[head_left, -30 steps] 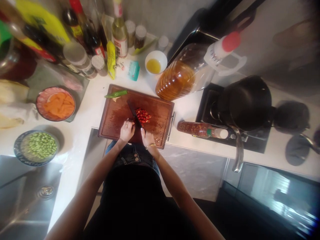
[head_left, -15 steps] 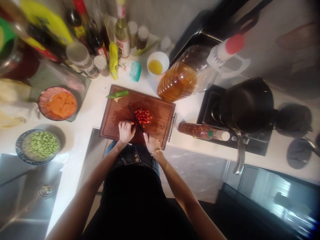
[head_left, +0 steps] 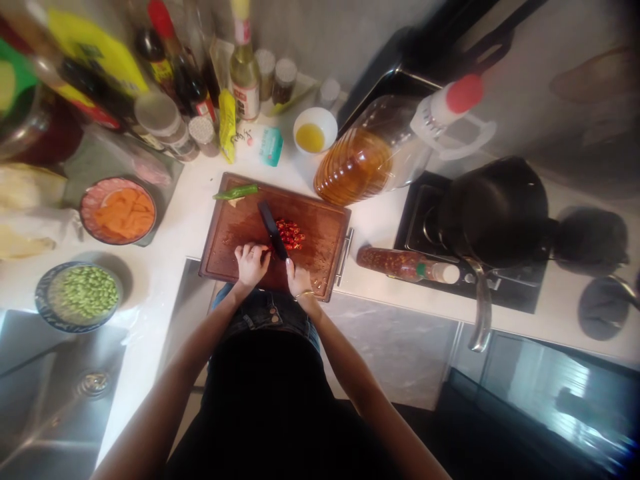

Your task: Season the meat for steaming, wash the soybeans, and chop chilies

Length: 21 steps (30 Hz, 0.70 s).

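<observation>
A brown wooden cutting board (head_left: 320,260) lies on the white counter in front of me. A pile of chopped red chillies (head_left: 291,235) sits near its middle. My right hand (head_left: 299,278) grips the handle of a dark knife (head_left: 273,229), whose blade lies against the left side of the chillies. My left hand (head_left: 251,261) rests on the board just left of the blade, fingers curled. A green chilli (head_left: 236,192) lies at the board's far left corner.
Far side: a large oil jug (head_left: 370,157), a small white bowl of oil (head_left: 315,129), sauce bottles and jars (head_left: 200,73). Left: a bowl of orange slices (head_left: 119,211), a bowl of green beans (head_left: 80,295), a sink (head_left: 50,400). Right: a chilli jar (head_left: 405,265), a black pot (head_left: 495,210) on the stove.
The knife blade has swung a little and now shows its flat side against the chillies. Both hands stay at the near edge of the board.
</observation>
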Each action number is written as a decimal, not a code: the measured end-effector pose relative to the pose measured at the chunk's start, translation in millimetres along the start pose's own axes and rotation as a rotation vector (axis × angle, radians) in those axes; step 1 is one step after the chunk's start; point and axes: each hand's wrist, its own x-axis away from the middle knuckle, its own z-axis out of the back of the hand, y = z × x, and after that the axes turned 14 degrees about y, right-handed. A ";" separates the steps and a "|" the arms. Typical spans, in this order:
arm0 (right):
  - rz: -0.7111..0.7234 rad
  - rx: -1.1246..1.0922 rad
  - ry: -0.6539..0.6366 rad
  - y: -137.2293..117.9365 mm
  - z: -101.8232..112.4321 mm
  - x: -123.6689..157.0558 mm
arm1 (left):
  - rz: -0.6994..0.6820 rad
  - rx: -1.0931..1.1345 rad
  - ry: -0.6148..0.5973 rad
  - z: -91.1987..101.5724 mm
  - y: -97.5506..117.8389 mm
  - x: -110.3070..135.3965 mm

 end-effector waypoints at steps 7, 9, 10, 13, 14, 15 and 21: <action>0.032 0.048 0.009 6.0 20.1 22.6 | 0.047 -0.001 0.040 8.9 -3.8 7.5; 0.043 0.088 -0.025 6.2 25.6 27.0 | 0.062 -0.005 0.041 9.1 -5.8 9.6; 0.040 0.113 -0.044 5.0 26.8 28.1 | 0.068 -0.007 0.037 8.7 -6.8 10.3; 0.025 0.181 -0.080 -4.3 22.5 27.6 | 0.061 -0.030 0.026 6.6 -10.0 11.6; 0.027 0.193 -0.083 -8.3 18.9 26.4 | 0.052 -0.044 0.030 6.0 -11.1 11.9; 0.035 0.195 -0.079 -12.1 14.7 24.8 | 0.039 -0.058 0.038 5.4 -11.9 12.0; 0.063 0.064 0.005 -16.0 2.3 9.2 | 0.020 -0.038 0.052 1.8 -9.5 5.9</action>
